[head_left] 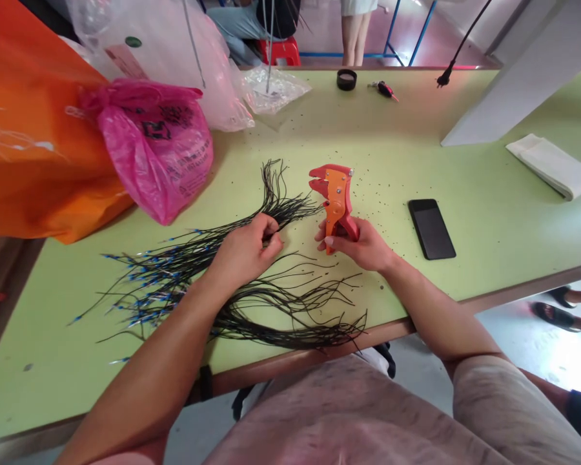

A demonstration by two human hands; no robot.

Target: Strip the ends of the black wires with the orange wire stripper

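My right hand (pixel 361 242) is wrapped round the handles of a red and orange wire stripper (pixel 337 190). Its jaws point left and stand slightly apart, with no wire seen between them. My left hand (pixel 249 248) is closed at the near side of a bundle of thin black wires (pixel 281 205), thumb and forefinger pinched on black wire; how many strands they hold is hidden. A second bunch of black wires (pixel 290 332) lies nearer the table's front edge. Blue-tipped ends (pixel 148 278) of the wires fan out to the left, partly behind my left forearm.
A black phone (pixel 432 229) and a folded white cloth (pixel 552 165) lie on the right. Pink (pixel 159 148) and orange bags (pixel 33 129) crowd the left. A round black lid (pixel 346 79) and a small key-like item (pixel 384 90) sit at the back. Tiny dark scraps dot the green tabletop (pixel 392 142).
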